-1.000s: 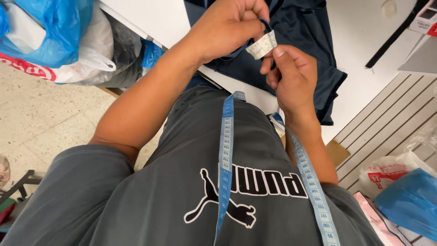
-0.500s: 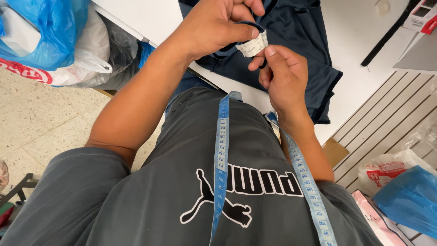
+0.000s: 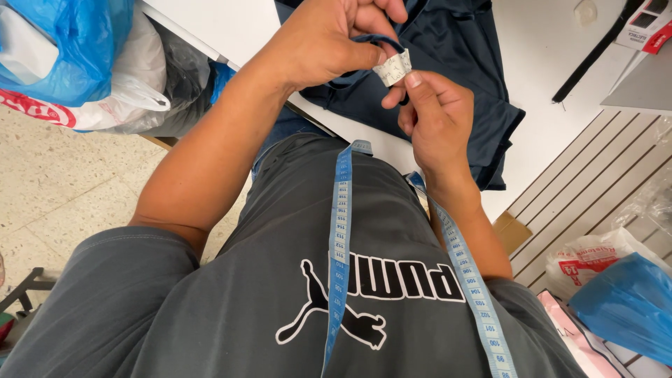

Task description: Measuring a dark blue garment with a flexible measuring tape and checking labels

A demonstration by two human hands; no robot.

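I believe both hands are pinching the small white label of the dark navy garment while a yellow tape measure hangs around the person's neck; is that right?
Not quite: the head view shows the tape measure is blue, not yellow. Both the left hand and right hand do pinch the white label of the navy garment.

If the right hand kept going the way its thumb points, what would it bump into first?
Probably the small white label the right hand already pinches, then the left hand just beyond; depth is hard to judge.

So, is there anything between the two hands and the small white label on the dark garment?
Nothing visible is in the way. The left hand and the right hand both already pinch the small white label directly, above the dark blue garment lying on the white table.
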